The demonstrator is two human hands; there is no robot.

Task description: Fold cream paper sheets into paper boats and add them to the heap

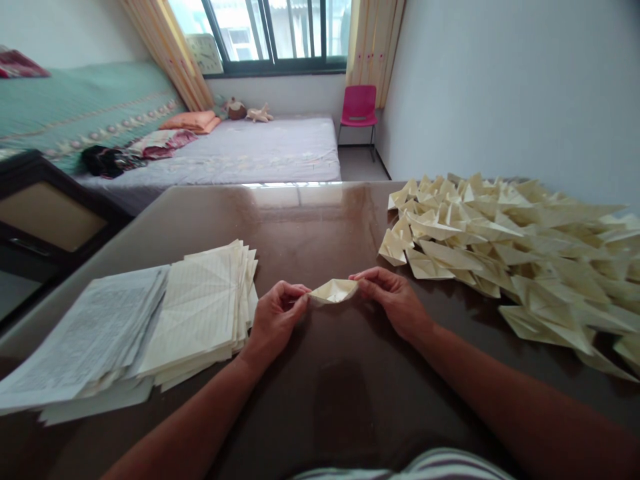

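A small cream folded paper boat [334, 291] hangs just above the glossy brown table [320, 220], held at both ends. My left hand [277, 317] pinches its left tip with closed fingers. My right hand [393, 297] pinches the right tip the same way. A stack of flat lined and printed sheets [150, 327] lies to the left of my left hand. A large heap of finished folded paper boats [515, 247] covers the table's right side, close to my right hand.
Beyond the table's far edge stands a bed with a grey cover [250, 150], clothes and cushions on it. A pink chair [359, 107] sits by the window and curtains. A dark wooden furniture piece [45, 213] is at the left.
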